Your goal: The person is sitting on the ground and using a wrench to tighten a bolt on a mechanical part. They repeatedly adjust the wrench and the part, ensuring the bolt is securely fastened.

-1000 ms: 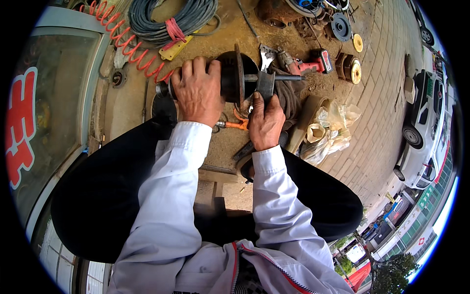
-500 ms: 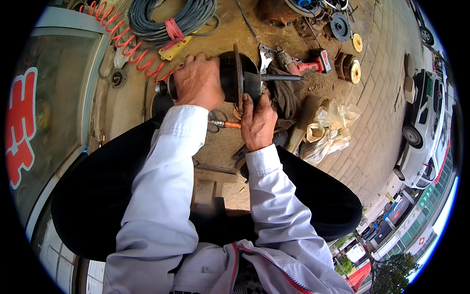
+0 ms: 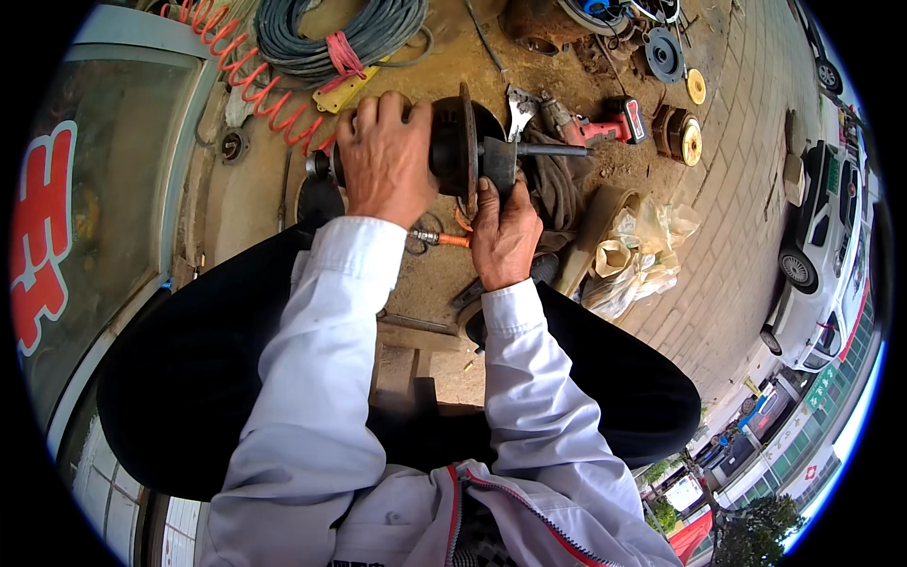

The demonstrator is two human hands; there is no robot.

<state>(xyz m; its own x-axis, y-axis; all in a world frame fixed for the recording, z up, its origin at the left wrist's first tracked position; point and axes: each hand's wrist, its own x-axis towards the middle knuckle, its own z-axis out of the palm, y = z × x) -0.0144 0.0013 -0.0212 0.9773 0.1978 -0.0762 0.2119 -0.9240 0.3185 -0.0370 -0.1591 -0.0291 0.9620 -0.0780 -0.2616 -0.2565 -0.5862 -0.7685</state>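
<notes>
A dark motor rotor [image 3: 447, 149] lies crosswise in front of me, with a rusty round flange [image 3: 468, 156] around it and a bare shaft [image 3: 559, 149] reaching out to the right. My left hand [image 3: 385, 156] is wrapped over the rotor from above, left of the flange. Thumb and fingers of my right hand [image 3: 505, 231] close on a grey-black collar [image 3: 499, 163] around the shaft, just right of the flange. A narrow gap shows between collar and flange. The fingertips behind the collar are hidden. An orange-handled air hose fitting [image 3: 444, 239] lies beneath.
Beyond the rotor are a coiled cable [image 3: 340, 42], a red coiled hose [image 3: 248, 80], a red cordless power tool [image 3: 609, 123] and copper-coloured spools [image 3: 678, 135]. Rags [image 3: 557, 194] and a crumpled plastic bag [image 3: 635, 255] lie right. A glass door [image 3: 113, 189] stands left; parked cars [image 3: 812, 255] are far right.
The collar in my right hand has shifted slightly right along the shaft, away from the flange. My left hand still grips the rotor, its fingers a little more spread.
</notes>
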